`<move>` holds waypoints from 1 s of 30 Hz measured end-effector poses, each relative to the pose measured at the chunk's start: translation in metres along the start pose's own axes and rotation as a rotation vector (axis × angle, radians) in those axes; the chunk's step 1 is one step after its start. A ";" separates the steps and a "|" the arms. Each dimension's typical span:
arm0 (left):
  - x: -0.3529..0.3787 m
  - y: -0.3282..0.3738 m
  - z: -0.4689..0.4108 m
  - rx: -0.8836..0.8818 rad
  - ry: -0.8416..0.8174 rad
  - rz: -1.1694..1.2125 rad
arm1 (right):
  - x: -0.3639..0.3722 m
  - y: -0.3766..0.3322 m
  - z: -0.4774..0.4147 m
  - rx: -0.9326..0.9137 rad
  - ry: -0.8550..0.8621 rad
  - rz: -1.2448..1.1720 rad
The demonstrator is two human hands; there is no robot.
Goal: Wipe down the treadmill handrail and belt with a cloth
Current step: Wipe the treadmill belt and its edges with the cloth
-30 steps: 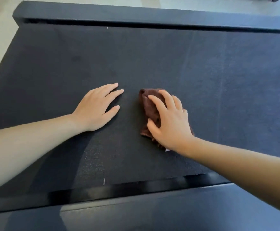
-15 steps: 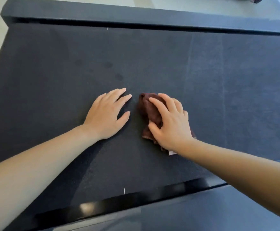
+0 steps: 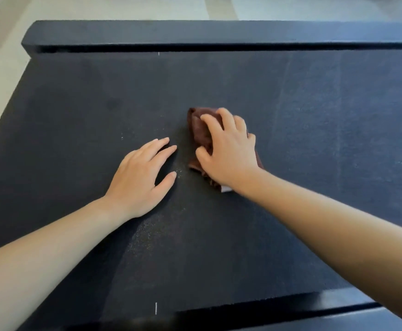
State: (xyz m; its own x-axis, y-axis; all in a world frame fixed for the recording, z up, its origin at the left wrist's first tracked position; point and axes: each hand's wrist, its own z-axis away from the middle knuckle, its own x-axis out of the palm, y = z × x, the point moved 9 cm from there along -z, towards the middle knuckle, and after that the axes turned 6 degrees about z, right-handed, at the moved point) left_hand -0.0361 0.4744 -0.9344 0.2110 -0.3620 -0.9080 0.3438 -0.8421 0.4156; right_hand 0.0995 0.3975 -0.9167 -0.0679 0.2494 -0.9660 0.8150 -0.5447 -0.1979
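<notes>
Belt (image 3: 314, 115) wiping was the step in hand: right hand (image 3: 231, 156) pressed a bunched brown cloth (image 3: 198, 130) flat onto the dark belt near its middle, fingers (image 3: 222, 115) spread and slightly curled over the top of the wad, thumb tucked at its near left edge, so more a press-down hold than a pinch. Small white tag of the cloth poked out by the wrist. Left hand (image 3: 142, 177) lay palm-down on the belt just beside the cloth, not touching it, fingers extended and loosely together, holding nothing, apparently bracing. Fine pale specks showed on the belt between and below the hands, faint streaks on the right portion. Far side rail (image 3: 147, 34) ran across the top of the view, pale floor (image 3: 4, 32) beyond it. Handrail wasn't in view, so couldn't tell its status. Judgement: belt only partly covered; next move called for steady downward pressure and a sweep through the specked patch near the left hand, which probably needed to shift clear first, then the untouched left portion
</notes>
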 end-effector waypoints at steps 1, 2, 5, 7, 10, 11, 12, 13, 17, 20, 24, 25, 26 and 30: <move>0.000 0.002 -0.004 0.002 -0.005 -0.002 | -0.002 0.003 0.010 -0.010 -0.003 0.013; 0.000 0.003 -0.009 0.006 -0.010 -0.004 | -0.003 0.009 0.016 -0.005 -0.002 0.023; 0.004 0.004 -0.035 0.030 -0.023 -0.030 | -0.004 0.025 0.011 0.057 0.001 0.034; 0.006 0.003 -0.060 0.030 -0.026 -0.040 | -0.003 0.032 -0.005 0.105 0.010 0.042; 0.005 -0.001 -0.103 -0.004 -0.007 -0.049 | 0.000 0.041 -0.035 0.167 0.028 0.048; 0.004 -0.004 -0.115 -0.019 0.002 -0.056 | 0.001 0.045 -0.045 0.185 0.037 0.050; 0.004 -0.006 -0.125 -0.028 0.006 -0.067 | 0.002 0.049 -0.055 0.201 0.047 0.051; 0.005 -0.009 -0.134 -0.029 0.004 -0.083 | 0.003 0.053 -0.065 0.217 0.060 0.051; 0.003 -0.017 -0.160 -0.022 0.011 -0.109 | 0.004 0.066 -0.099 0.251 0.100 0.045; 0.001 -0.031 -0.174 -0.046 -0.003 -0.113 | 0.006 0.074 -0.118 0.259 0.115 0.037; -0.004 -0.047 -0.180 -0.111 0.053 -0.049 | 0.006 0.086 -0.145 0.272 0.134 0.032; -0.005 -0.046 -0.180 -0.107 0.070 -0.044 | 0.006 0.089 -0.153 0.278 0.139 0.029; -0.005 -0.046 -0.181 -0.100 0.080 -0.047 | 0.007 0.093 -0.160 0.287 0.142 0.030; -0.004 -0.046 -0.182 -0.096 0.084 -0.062 | 0.012 0.107 -0.189 0.311 0.126 0.036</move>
State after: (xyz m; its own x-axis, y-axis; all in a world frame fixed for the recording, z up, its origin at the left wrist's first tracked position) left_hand 0.1135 0.5873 -0.9402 0.2615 -0.2724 -0.9260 0.4436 -0.8181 0.3660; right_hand 0.2952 0.4938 -0.9181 0.0455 0.3121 -0.9489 0.5996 -0.7683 -0.2240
